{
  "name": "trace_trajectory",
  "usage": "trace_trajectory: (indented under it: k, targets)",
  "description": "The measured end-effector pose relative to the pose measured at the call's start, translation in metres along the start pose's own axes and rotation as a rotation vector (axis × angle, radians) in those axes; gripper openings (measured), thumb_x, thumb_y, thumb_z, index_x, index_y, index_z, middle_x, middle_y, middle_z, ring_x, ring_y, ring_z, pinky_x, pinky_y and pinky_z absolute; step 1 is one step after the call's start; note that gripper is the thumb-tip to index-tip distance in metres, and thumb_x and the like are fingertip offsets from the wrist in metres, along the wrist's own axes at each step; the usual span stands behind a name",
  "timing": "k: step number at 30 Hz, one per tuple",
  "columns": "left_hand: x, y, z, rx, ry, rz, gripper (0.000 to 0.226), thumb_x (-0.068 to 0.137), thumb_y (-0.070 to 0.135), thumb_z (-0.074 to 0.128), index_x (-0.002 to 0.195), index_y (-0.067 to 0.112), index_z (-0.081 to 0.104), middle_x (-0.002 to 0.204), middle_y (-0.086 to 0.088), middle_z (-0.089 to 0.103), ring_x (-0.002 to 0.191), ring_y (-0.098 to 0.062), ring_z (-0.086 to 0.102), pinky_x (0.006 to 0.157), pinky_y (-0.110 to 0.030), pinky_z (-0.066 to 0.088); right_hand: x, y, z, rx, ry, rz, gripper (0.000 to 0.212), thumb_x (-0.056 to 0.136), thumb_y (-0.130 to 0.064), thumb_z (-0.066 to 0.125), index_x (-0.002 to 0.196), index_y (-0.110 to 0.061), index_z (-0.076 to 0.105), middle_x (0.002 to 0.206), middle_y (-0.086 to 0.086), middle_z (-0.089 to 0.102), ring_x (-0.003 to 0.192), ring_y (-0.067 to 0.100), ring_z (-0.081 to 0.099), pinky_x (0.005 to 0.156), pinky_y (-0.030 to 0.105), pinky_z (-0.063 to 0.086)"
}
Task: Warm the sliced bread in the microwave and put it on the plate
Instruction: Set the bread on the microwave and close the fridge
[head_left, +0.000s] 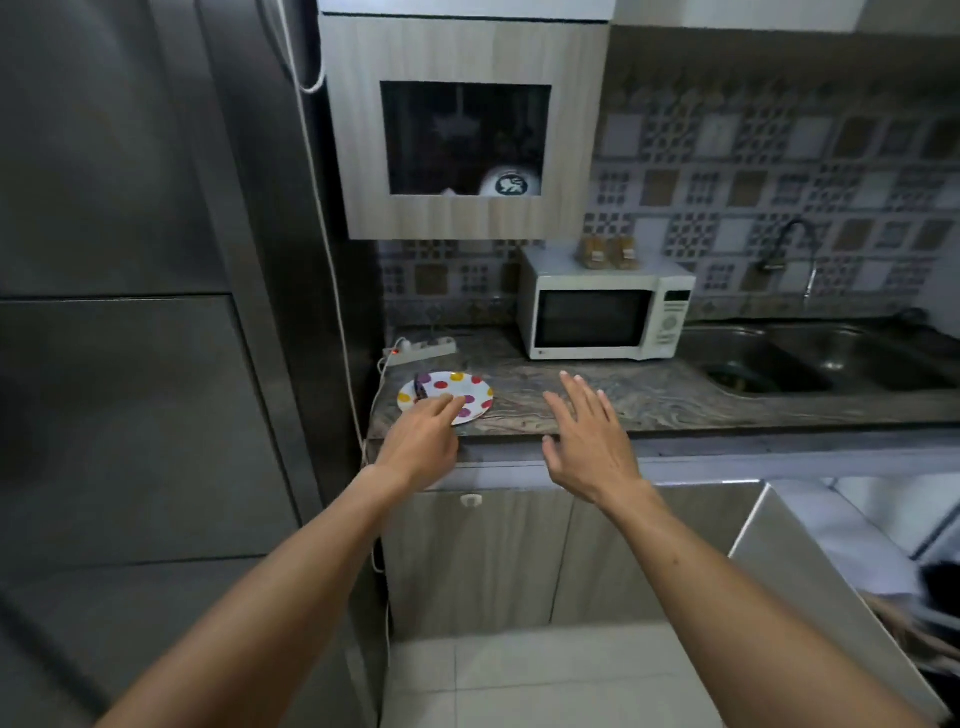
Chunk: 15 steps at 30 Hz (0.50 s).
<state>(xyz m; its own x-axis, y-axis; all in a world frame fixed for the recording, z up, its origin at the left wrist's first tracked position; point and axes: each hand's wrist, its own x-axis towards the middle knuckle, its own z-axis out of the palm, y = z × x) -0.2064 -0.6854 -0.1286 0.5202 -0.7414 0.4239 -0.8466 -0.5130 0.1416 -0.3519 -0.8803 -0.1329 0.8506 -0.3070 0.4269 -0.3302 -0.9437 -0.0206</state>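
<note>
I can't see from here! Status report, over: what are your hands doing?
Both hands empty, open: left hand over the dotted plate, right hand above the counter. Microwave shut. No bread slices out. Nothing in the way.

2 bare forearms show from below, with no sleeve, watch or ring on either. The left hand (420, 441) and right hand (589, 441) each show slim fingers with short, unpainted nails.
</note>
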Motion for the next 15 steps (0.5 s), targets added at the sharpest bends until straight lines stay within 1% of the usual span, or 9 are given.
trace_trajectory:
  k: [3, 7, 9, 11, 15]
  targets:
    - [0.031, 0.028, 0.029, -0.013, -0.036, 0.048, 0.052, 0.088, 0.012, 0.050, 0.140, 0.007, 0.050, 0.135, -0.012, 0.057, 0.123, -0.031, 0.052, 0.102, -0.039, 0.044, -0.008, 0.043, 0.006, 0.041, -0.009, 0.087, 0.063, 0.093, -0.037, 0.046, 0.152, -0.019, 0.031, 0.165, 0.008, 0.014, 0.152, 0.023, 0.007, 0.124, 0.041, 0.007]
    - [0.071, 0.052, 0.060, -0.024, -0.074, 0.057, 0.053, 0.094, 0.023, 0.048, 0.146, 0.011, 0.042, 0.145, -0.009, 0.049, 0.133, -0.026, 0.044, 0.110, -0.037, 0.037, -0.006, 0.084, 0.018, 0.072, -0.042, 0.155, 0.063, 0.096, -0.038, 0.046, 0.154, -0.020, 0.027, 0.165, 0.008, 0.012, 0.152, 0.023, 0.007, 0.124, 0.039, 0.005]
    - [0.097, 0.060, 0.079, -0.033, -0.086, 0.066, 0.054, 0.097, 0.028, 0.049, 0.147, 0.011, 0.040, 0.147, -0.009, 0.047, 0.134, -0.026, 0.043, 0.111, -0.037, 0.036, 0.004, 0.107, 0.030, 0.074, -0.062, 0.187, 0.063, 0.096, -0.038, 0.046, 0.154, -0.020, 0.027, 0.165, 0.007, 0.012, 0.152, 0.023, 0.008, 0.124, 0.038, 0.004]
    - [0.123, 0.063, 0.096, -0.035, -0.126, 0.058, 0.055, 0.097, 0.031, 0.048, 0.147, 0.011, 0.039, 0.147, -0.009, 0.047, 0.133, -0.027, 0.044, 0.108, -0.039, 0.038, 0.018, 0.129, 0.043, 0.078, -0.097, 0.209, 0.063, 0.097, -0.039, 0.046, 0.154, -0.019, 0.027, 0.165, 0.007, 0.012, 0.152, 0.023, 0.007, 0.124, 0.039, 0.005]
    - [0.187, 0.061, 0.141, -0.026, -0.232, 0.049, 0.052, 0.097, 0.036, 0.047, 0.144, 0.014, 0.042, 0.141, -0.010, 0.051, 0.126, -0.030, 0.049, 0.101, -0.040, 0.043, 0.063, 0.170, 0.074, 0.089, -0.118, 0.273, 0.064, 0.096, -0.042, 0.047, 0.153, -0.019, 0.028, 0.164, 0.007, 0.015, 0.151, 0.025, 0.011, 0.123, 0.042, 0.012]
